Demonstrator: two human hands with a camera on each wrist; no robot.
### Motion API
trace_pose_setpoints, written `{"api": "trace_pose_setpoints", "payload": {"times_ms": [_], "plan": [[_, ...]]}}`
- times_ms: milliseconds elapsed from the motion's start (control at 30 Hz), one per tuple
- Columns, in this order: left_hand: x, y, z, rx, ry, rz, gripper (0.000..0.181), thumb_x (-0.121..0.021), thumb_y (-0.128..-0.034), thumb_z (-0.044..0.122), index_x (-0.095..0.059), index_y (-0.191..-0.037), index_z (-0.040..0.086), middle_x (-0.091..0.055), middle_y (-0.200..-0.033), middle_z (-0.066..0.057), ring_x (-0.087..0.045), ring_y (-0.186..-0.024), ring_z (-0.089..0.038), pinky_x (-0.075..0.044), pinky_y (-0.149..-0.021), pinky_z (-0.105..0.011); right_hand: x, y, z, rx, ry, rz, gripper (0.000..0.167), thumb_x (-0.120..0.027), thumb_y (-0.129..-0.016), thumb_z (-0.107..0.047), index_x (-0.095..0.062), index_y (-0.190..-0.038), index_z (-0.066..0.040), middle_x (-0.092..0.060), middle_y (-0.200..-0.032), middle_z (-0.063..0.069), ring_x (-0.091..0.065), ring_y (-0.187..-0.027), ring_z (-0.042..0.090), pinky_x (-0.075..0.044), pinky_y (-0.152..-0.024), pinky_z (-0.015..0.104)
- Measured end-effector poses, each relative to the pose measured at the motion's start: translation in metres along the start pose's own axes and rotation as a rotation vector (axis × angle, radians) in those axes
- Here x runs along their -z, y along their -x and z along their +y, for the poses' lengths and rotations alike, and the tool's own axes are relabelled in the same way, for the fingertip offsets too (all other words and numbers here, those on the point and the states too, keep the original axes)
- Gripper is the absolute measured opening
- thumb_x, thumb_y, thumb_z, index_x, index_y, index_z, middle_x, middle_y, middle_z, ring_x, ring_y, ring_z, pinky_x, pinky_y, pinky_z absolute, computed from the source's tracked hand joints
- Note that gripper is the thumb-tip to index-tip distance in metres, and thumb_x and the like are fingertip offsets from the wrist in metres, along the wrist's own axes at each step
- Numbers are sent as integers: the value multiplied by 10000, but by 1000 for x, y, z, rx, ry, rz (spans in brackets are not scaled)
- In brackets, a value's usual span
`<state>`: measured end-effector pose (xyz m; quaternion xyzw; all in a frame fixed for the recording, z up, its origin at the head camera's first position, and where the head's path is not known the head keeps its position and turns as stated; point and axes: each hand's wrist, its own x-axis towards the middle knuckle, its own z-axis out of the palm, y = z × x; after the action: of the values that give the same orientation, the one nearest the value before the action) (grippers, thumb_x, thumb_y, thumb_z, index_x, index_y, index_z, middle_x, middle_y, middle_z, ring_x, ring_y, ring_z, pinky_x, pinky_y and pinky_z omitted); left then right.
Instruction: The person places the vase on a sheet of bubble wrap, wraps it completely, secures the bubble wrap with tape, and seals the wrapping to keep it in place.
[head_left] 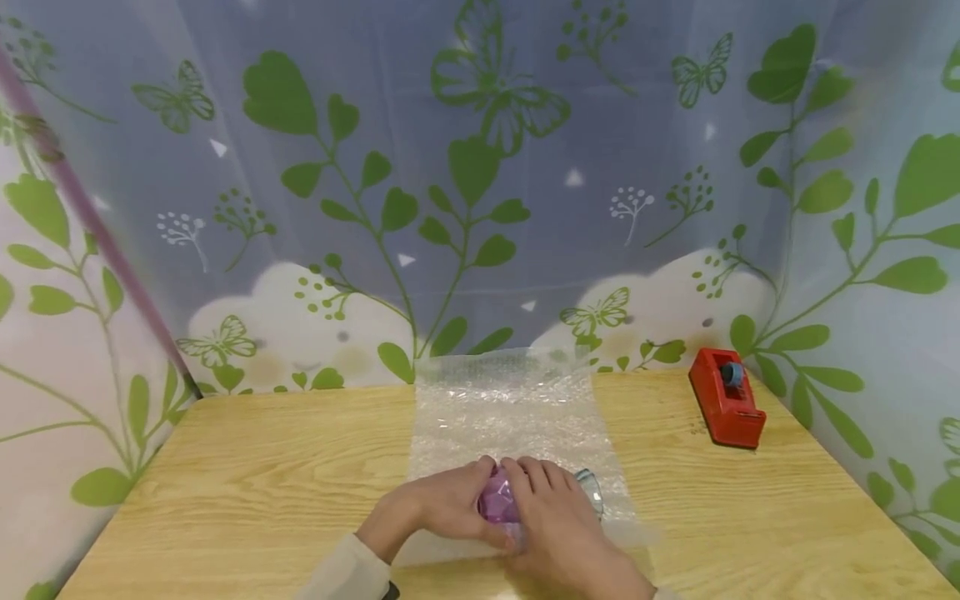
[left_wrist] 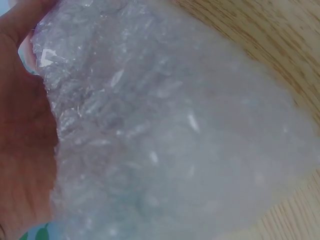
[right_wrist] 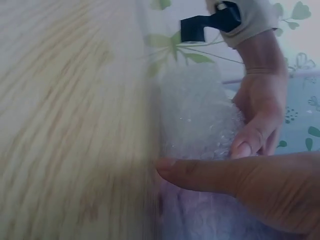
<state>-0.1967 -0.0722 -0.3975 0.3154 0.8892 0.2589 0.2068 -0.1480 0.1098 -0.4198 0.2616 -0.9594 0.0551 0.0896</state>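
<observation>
Right hand (head_left: 558, 518) — tabletop (head_left: 300, 467) — leaf-print curtain (head_left: 562, 221)

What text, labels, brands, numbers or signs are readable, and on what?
None readable in any view.
Red tape dispenser: no legible marking.
Purple faceted object: partly covered; no lettering visible.
Bubble wrap: none visible.
Backdrop: leaf and butterfly prints, no words.
</observation>
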Motion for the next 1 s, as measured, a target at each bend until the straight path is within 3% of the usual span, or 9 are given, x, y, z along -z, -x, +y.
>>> {"api": "trace_pose_setpoints", "payload": {"times_ms": [167,267,500,633,733,833,1000], "plan": [[1,0,0,4,29,5,705,-763,-693,545,-464,-1154,103,-525,-982,48,-543,-852,-65,-473,-754,-251,-4,-5,3,75,115,136,1004,-852,-529,-535,-425,-1300,-54,-544,-1152,144,-568,-1025,321,-476,-885,438],[2,0,-1,3,46,2,697,-767,-697,530,-465,-1156,101,-530,-992,43,-544,-853,-64,-474,-752,-250,-5,-6,5,117,133,188,985,-864,-501,-517,-446,-1266,-59,-549,-1099,128,-589,-945,299,-511,-814,415],[-2,0,-6,3,117,4,675,-779,-719,481,-453,-1158,85,-531,-1004,34,-548,-926,-89,-463,-821,-266,-2,-11,7,135,30,86,912,-848,-568,-404,-433,-1294,-41,-516,-1136,137,-536,-1039,312,-433,-934,454],[-5,0,-6,-10,130,1,684,-778,-727,471,-452,-1171,65,-537,-1004,24,-554,-906,-83,-469,-807,-251,0,-11,9,123,1,36,884,-833,-593,-387,-434,-1305,-48,-537,-1149,139,-545,-1048,325,-444,-909,475],[-3,1,-6,-18,42,15,734,-748,-723,546,-451,-1207,81,-536,-1005,35,-548,-900,-76,-473,-789,-254,0,-12,10,114,-19,25,913,-831,-584,-384,-422,-1339,-75,-543,-1120,108,-553,-1008,306,-462,-873,466],[0,2,-6,-26,-98,53,835,-690,-715,650,-424,-1290,107,-534,-1090,20,-537,-986,-124,-468,-843,-328,1,-14,10,116,-23,36,948,-828,-579,-401,-409,-1373,-96,-550,-1098,94,-561,-972,296,-476,-839,451],[-2,9,-7,-19,-266,186,1136,-656,-683,727,-236,-1477,32,-452,-1362,-139,-451,-1224,-313,-388,-970,-514,6,-19,9,129,22,17,904,-815,-596,-458,-436,-1327,-87,-566,-1069,102,-576,-946,294,-491,-818,435]]}}
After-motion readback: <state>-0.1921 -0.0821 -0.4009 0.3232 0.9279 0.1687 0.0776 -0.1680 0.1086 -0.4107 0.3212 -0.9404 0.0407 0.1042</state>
